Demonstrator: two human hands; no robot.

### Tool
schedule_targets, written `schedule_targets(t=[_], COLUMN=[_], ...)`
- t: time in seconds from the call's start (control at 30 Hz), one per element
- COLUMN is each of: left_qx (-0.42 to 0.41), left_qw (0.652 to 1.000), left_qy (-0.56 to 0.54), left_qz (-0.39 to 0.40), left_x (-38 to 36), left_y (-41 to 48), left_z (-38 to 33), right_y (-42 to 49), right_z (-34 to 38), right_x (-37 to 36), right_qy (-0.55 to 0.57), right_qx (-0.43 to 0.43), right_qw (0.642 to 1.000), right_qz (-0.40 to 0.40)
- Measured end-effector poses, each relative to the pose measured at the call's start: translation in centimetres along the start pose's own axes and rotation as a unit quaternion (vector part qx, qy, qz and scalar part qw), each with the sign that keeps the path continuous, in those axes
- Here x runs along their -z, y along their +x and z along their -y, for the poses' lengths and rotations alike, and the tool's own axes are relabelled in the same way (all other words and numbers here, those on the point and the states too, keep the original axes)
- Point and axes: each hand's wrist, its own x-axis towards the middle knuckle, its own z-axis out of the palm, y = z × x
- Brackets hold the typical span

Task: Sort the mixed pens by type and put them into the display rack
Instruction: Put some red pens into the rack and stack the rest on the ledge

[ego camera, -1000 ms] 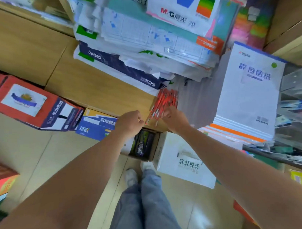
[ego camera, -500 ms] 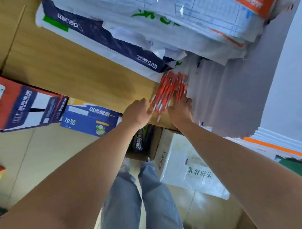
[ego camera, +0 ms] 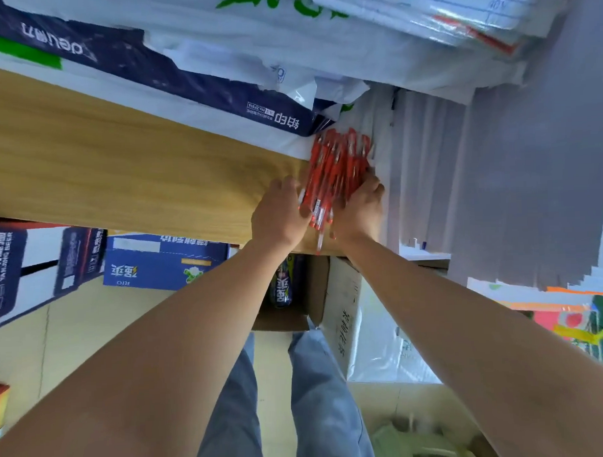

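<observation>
left hand, right hand clasp red pens | fingertips hidden | print blurred

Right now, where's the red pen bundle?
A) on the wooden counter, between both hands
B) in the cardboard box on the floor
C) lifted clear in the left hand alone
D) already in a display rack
A: the red pens lie at the wooden counter edge, with the left hand curled round one side of the bundle and the right hand round the other.

red pens, tan wood-grain counter
</observation>
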Motion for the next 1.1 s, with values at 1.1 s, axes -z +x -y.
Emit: schedule_targets(t=[1.1], left_qx=[-0.029], left_qw=[0.993], left_qy=[0.113], left_qz=[0.027], left_x=[0.8], left_y=[3.4], left_z=[1.1], right_y=[0.6], right_z=[0.2], right_x=[-1.5], right_qy=[0.182], right_qx=[-0.052], right_qw=[0.978], right_qz=[0.085])
